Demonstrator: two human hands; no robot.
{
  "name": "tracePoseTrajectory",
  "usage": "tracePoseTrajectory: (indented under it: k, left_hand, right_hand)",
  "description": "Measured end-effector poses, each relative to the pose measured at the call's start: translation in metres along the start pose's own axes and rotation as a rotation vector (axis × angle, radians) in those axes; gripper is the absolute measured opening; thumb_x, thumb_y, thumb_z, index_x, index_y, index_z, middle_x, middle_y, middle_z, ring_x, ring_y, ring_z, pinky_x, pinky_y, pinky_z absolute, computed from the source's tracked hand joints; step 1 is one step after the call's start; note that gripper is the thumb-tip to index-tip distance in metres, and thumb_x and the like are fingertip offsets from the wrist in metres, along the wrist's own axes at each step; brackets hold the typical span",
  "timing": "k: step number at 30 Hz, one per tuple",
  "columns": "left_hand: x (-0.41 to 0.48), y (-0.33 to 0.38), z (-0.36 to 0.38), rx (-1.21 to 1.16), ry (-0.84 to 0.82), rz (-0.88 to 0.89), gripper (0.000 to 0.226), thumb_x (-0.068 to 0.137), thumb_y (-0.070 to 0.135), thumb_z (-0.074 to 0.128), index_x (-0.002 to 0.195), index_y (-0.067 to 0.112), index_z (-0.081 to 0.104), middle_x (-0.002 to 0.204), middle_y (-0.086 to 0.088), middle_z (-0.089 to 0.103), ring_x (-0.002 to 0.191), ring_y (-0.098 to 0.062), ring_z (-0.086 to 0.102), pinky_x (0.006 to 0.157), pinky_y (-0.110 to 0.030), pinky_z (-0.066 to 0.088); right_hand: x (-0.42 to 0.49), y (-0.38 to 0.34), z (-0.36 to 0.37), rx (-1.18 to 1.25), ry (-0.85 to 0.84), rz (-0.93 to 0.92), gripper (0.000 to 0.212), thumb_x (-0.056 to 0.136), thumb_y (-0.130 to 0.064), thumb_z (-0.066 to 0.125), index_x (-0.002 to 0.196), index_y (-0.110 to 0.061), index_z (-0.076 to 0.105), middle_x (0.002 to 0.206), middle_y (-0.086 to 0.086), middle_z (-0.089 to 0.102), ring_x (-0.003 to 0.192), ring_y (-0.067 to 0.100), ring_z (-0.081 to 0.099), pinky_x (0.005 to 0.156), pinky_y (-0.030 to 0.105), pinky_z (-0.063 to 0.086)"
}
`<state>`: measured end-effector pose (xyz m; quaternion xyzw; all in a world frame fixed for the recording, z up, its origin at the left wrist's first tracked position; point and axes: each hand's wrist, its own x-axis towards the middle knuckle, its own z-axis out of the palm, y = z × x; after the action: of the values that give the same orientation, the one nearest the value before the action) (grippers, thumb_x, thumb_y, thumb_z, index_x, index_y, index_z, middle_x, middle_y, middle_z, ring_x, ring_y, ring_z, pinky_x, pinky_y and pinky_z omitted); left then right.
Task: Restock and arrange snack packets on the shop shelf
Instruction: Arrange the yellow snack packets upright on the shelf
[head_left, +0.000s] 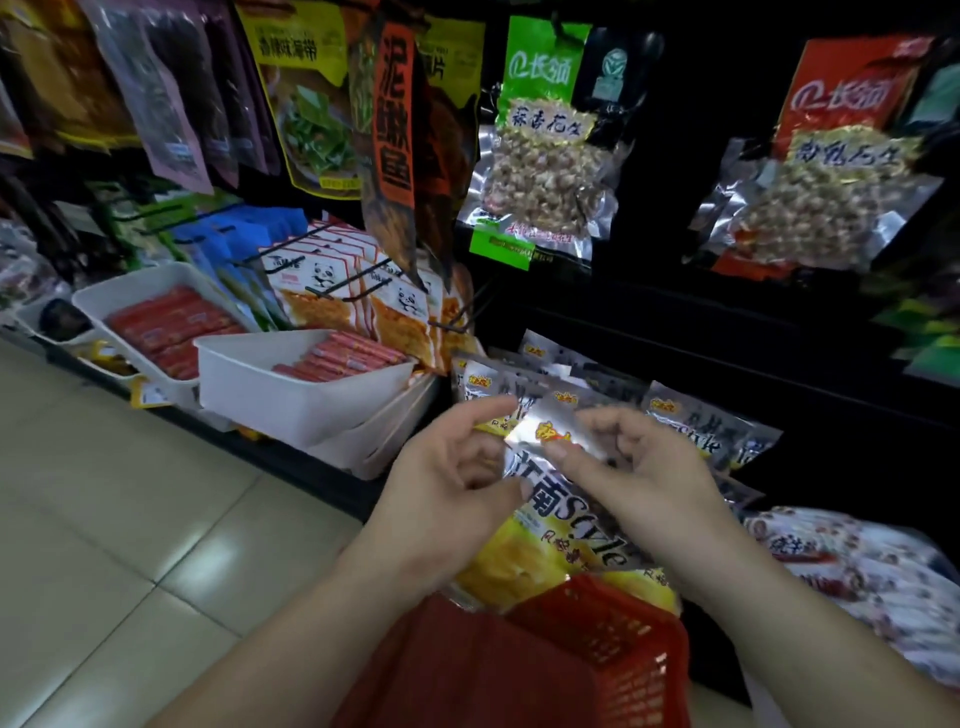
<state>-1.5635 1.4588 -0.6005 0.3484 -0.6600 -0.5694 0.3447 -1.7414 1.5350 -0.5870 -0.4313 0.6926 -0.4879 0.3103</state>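
Note:
A silver and yellow snack packet (558, 525) stands upright between my hands, above a red plastic basket (587, 654) at the bottom of the view. My left hand (447, 488) grips the packet's left edge with curled fingers and thumb. My right hand (639, 467) pinches its silver top edge. Several matching silver packets (696, 421) hang in a row on the shelf hooks just behind my hands. More yellow packets lie in the basket under the held one.
Two white bins of red sausage sticks (291, 395) sit on the low shelf to the left. Panda-print packets (332, 286) hang on hooks above them. Peanut bags (540, 156) hang high on the dark back panel. White and red packets (852, 566) lie at lower right. Tiled floor (104, 545) lies left.

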Motion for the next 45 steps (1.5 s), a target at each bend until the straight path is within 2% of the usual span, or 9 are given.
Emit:
tracePoseTrajectory:
  k: [4,9,15,22,28,36,40,42,45]
  left_hand:
    - [0.003,-0.006,-0.002,0.055,-0.033,-0.039,0.054,0.084,0.013,0.085,0.127,0.035,0.063,0.095,0.004,0.074,0.082,-0.011,0.071,0.071,-0.026,0.059]
    - [0.003,-0.013,-0.011,0.208,-0.15,-0.072,0.011,0.096,0.017,0.073,0.086,0.014,0.07,0.064,-0.004,0.067,0.054,-0.013,0.058,0.058,-0.031,0.051]
    - [0.008,-0.014,-0.014,0.139,-0.014,-0.118,0.015,0.104,0.02,0.06,0.092,0.011,0.06,0.063,0.0,0.048,0.056,-0.016,0.037,0.054,-0.03,0.035]
    - [0.007,-0.01,-0.005,-0.173,0.156,-0.121,0.013,0.102,0.018,0.064,0.098,0.007,0.061,0.071,-0.01,0.066,0.064,-0.028,0.055,0.059,-0.035,0.05]
    - [0.0,-0.016,-0.004,-0.19,0.119,-0.161,0.029,0.085,0.01,0.082,0.082,0.017,0.054,0.09,-0.027,0.066,0.081,-0.036,0.066,0.081,-0.054,0.056]
    - [0.0,-0.022,-0.008,0.021,0.058,-0.123,0.036,0.089,0.01,0.08,0.111,0.036,0.068,0.104,0.002,0.077,0.093,-0.033,0.073,0.081,-0.051,0.063]
    - [0.0,-0.037,-0.005,0.185,-0.005,-0.086,0.033,0.088,0.013,0.079,0.11,0.035,0.067,0.091,-0.007,0.074,0.077,-0.034,0.07,0.069,-0.041,0.061]
    - [-0.004,-0.055,-0.001,0.42,-0.094,-0.093,0.031,0.089,0.013,0.075,0.115,0.027,0.067,0.076,0.002,0.067,0.06,-0.016,0.063,0.058,-0.025,0.051]
    - [-0.013,-0.093,0.007,0.644,-0.273,-0.203,0.037,0.091,0.01,0.063,0.125,0.026,0.067,0.107,0.0,0.07,0.092,-0.015,0.07,0.078,-0.028,0.057]
  right_hand:
    - [0.008,0.009,-0.007,0.193,0.023,0.118,0.011,0.091,-0.033,0.08,0.09,-0.025,0.072,0.077,0.022,0.068,0.059,0.034,0.056,0.056,0.04,0.044]
    - [0.007,0.011,-0.009,0.221,0.037,0.155,0.02,0.093,-0.029,0.077,0.093,-0.012,0.065,0.07,0.003,0.068,0.052,0.014,0.054,0.047,0.026,0.042]
    - [0.008,0.009,-0.021,0.057,0.153,0.157,0.063,0.081,-0.043,0.084,0.134,-0.03,0.054,0.126,-0.022,0.055,0.089,-0.01,0.066,0.08,0.016,0.052]
    - [0.003,0.027,-0.005,0.294,-0.218,0.424,0.074,0.068,-0.056,0.09,0.117,-0.006,0.067,0.114,0.01,0.078,0.11,0.03,0.073,0.11,0.056,0.049]
    - [0.002,0.024,-0.005,0.266,-0.174,0.31,0.048,0.094,-0.049,0.07,0.109,-0.003,0.074,0.093,0.031,0.074,0.051,0.045,0.061,0.035,0.038,0.046]
    - [0.004,0.027,0.0,0.274,-0.1,0.345,0.076,0.073,-0.025,0.091,0.136,-0.032,0.048,0.107,-0.008,0.078,0.101,0.018,0.075,0.095,0.05,0.059]
    - [0.003,0.036,0.001,-0.199,-0.16,0.289,0.123,0.072,-0.04,0.094,0.163,-0.042,0.012,0.16,-0.005,0.043,0.141,0.021,0.05,0.114,0.045,0.045]
    - [0.005,0.039,-0.002,-0.404,-0.197,0.267,0.115,0.08,-0.045,0.087,0.166,-0.03,0.012,0.163,-0.003,0.036,0.145,0.023,0.043,0.111,0.036,0.042]
    - [0.01,0.049,-0.006,-0.515,-0.377,0.334,0.077,0.088,-0.052,0.077,0.152,-0.021,0.047,0.148,0.002,0.053,0.132,0.021,0.054,0.106,0.036,0.047]
